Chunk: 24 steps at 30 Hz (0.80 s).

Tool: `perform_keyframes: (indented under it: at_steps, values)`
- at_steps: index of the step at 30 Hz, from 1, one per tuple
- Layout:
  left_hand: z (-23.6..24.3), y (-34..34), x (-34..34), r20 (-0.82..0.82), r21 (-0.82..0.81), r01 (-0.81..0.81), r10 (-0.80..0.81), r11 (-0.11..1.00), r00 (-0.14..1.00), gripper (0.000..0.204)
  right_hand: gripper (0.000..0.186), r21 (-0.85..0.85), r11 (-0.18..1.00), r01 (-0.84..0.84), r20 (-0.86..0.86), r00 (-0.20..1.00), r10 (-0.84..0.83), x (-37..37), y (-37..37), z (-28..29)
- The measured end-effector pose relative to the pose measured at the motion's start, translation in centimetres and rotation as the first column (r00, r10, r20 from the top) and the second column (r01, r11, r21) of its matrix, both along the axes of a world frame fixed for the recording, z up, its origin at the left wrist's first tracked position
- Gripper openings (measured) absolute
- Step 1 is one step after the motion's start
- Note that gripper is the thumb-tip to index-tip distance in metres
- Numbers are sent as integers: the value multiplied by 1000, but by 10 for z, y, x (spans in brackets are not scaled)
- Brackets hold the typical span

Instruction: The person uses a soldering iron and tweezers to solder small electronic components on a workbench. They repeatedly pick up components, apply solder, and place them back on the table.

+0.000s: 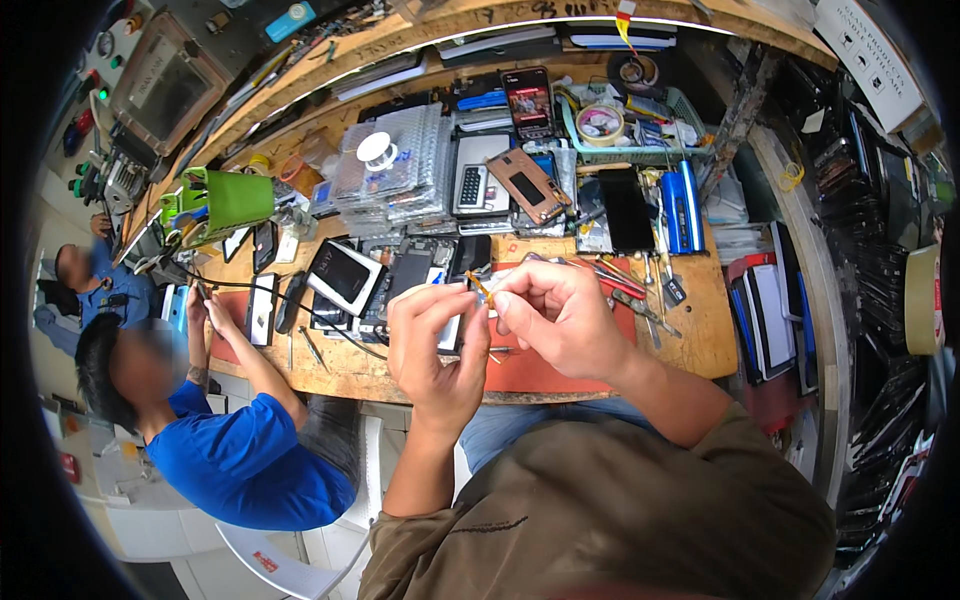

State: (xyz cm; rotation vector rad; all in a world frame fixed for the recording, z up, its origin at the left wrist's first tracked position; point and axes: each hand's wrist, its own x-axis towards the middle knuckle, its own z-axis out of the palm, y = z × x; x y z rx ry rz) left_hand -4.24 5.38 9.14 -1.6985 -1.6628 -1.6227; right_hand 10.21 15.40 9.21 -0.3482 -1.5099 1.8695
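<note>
Above the red mat (540,370), I hold a small yellow-orange strip, resembling a flex cable (477,283), between my hands. My left hand (435,355) has its fingers curled, with fingertips and thumb at the strip's left side; my right hand (560,325) pinches its lower part with thumb and forefinger. The fingers partly hide it and whatever small piece it joins. Behind my left hand lie disassembled devices (408,265) and a white-framed device with a dark screen (340,280). Hand tools (625,290) lie behind my right hand, some reaching past the mat onto the wooden bench (700,330).
At left, a co-worker in blue (240,460) holds a phone; another person (110,295) sits beyond. A green holder (230,195), bubble-wrap stack (390,200), upright phone (525,105) and teal basket (625,145) line the back. Stacked dark items (880,300) fill the right.
</note>
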Motion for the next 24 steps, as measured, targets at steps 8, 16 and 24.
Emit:
perform_keyframes:
  at_steps: [8, 16, 24]
  values:
    - [-14, -5, 1, 61, -11, 17, -16, 1000, 998, 23, 13, -47, 996, 71, 77, 995, -68, 12, -1, -6]
    - [-7, -5, 3, -143, -82, -51, 39, 995, 989, 39, 8, -27, 993, 117, 101, 988, -113, 12, -9, -3]
    - [-8, -7, 3, -175, -94, -35, 18, 995, 984, 30, 8, -12, 996, 92, 146, 985, -89, 9, -10, -4]
